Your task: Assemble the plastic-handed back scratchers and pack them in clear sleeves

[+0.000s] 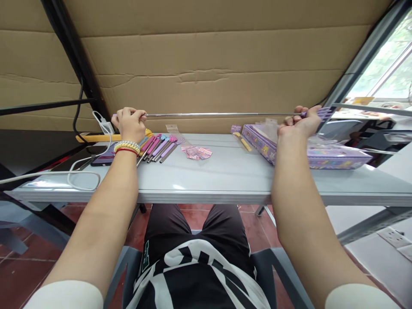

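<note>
Stretched level above the table is a telescopic back scratcher (219,114), its thin metal rod pulled out long. My left hand (129,124) is closed round its left end, the handle mostly covered by my fingers. At the other end my right hand (301,122) grips it, palm turned up, just below the purple claw head, whose prongs stick out to the right. Below and right of my left hand, several shortened back scratchers (161,148) with pink, purple, blue and yellow parts lie side by side. Pink printed cards (197,152) lie to the right of them.
A purple patterned box (337,158) with clear plastic wrapping sits under my right forearm. Beside it lies a packaged yellow item (242,141). A white cable (80,171) and a dark phone-like device (104,159) are at left. Cardboard (219,56) walls the back.
</note>
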The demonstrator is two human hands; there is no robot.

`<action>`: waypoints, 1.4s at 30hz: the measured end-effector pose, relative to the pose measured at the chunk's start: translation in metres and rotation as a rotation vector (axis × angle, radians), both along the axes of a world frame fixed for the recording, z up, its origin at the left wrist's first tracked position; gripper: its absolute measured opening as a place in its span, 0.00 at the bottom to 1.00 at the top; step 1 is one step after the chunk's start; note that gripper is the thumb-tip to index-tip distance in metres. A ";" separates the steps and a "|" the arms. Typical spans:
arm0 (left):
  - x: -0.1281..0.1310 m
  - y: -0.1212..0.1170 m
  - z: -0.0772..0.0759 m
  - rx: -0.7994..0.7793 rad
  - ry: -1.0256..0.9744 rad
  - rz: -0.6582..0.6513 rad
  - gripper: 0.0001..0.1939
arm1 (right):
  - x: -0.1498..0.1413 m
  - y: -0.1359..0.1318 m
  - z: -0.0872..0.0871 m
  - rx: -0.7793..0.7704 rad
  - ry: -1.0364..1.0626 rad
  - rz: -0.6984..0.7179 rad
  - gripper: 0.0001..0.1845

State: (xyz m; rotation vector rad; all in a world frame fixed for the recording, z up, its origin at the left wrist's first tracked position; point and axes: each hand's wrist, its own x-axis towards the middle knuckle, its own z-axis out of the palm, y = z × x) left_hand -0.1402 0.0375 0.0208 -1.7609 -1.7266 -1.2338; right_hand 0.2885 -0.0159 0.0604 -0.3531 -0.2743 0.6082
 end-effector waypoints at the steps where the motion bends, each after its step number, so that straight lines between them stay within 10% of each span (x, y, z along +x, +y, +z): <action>1: 0.000 0.001 0.000 -0.011 -0.001 -0.012 0.19 | -0.001 0.001 0.000 -0.006 0.014 -0.009 0.23; 30: -0.006 0.005 0.002 -0.241 0.116 -0.224 0.19 | -0.014 0.000 0.000 -0.078 0.010 0.022 0.21; 42: 0.087 -0.040 0.011 -0.206 0.442 -0.189 0.22 | -0.105 0.014 -0.021 -0.089 -0.496 0.341 0.20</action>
